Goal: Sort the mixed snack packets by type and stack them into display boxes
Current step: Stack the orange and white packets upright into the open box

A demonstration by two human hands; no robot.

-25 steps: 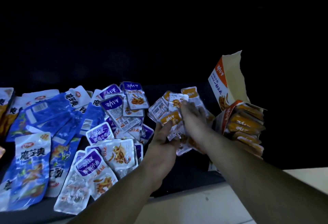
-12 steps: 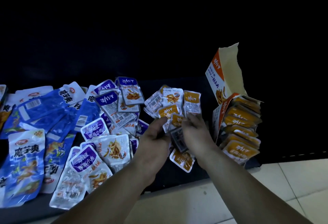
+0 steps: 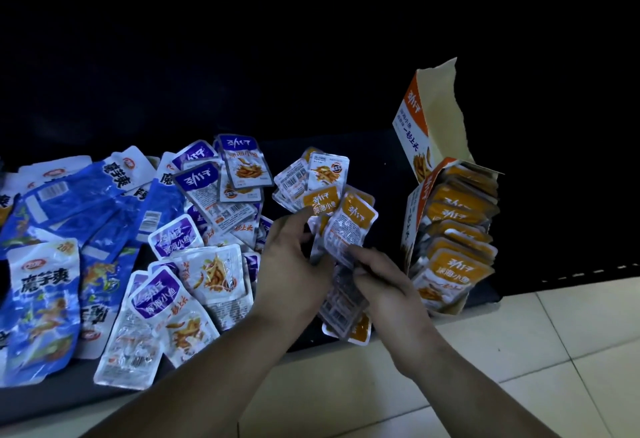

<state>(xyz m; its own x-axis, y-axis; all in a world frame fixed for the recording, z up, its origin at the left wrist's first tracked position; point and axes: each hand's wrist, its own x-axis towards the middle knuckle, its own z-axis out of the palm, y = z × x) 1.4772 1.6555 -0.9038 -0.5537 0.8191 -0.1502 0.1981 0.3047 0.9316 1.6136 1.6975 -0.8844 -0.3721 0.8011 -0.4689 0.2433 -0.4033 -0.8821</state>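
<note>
- Since half a second ago the right hand (image 3: 384,285) has slid down from the base of the fan, and one tilted orange packet (image 3: 353,226) now leans out to the right of the others, where before the packets stood more evenly spread.
- The left hand (image 3: 294,264) still grips the fan of orange packets (image 3: 320,200) from below, thumb across the front of the lowest one; the fan sits between the purple pile and the box, above the dark shelf (image 3: 381,167).
- The right hand pinches the lower edge of the tilted orange packet between curled fingers and thumb.
- A darker bundle of face-down packets (image 3: 343,302) hangs between the two hands; which hand carries it is not clear.
- The display box (image 3: 414,226) stands just right of the hands, its torn flap (image 3: 436,115) upright, with boxed orange packets (image 3: 457,264) stacked on edge inside, much as before.
- Left of the hands the purple packets (image 3: 162,292) lie overlapping in a loose pile, unmoved.
- Further left the larger blue packets (image 3: 41,299) are heaped across one another.
- Pale tiled floor (image 3: 519,351) shows below the shelf's front edge.
</note>
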